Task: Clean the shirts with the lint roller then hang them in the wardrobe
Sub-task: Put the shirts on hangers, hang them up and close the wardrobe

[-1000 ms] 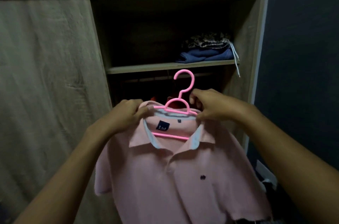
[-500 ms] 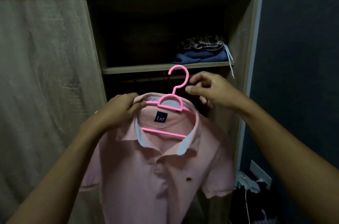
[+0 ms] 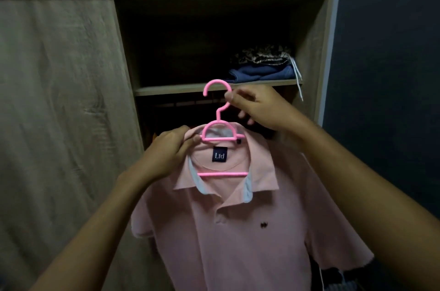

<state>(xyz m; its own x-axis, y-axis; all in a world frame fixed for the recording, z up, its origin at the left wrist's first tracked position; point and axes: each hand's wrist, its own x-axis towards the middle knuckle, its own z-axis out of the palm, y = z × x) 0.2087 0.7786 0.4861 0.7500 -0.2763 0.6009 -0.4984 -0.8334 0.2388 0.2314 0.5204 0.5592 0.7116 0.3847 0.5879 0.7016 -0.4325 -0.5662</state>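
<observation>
My left grip point(image 3: 170, 148) clenches the collar of the pink polo shirt point(image 3: 238, 238), right where it meets the pink plastic hanger point(image 3: 222, 174). My right grip point(image 3: 258, 109) pinches the hanger's hook between thumb and fingers. The shirt hangs on the hanger, held up in front of the open wardrobe point(image 3: 59, 100). The hook is level with the wardrobe's shelf point(image 3: 171, 90), which carries folded clothes point(image 3: 262, 71) at its right end.
</observation>
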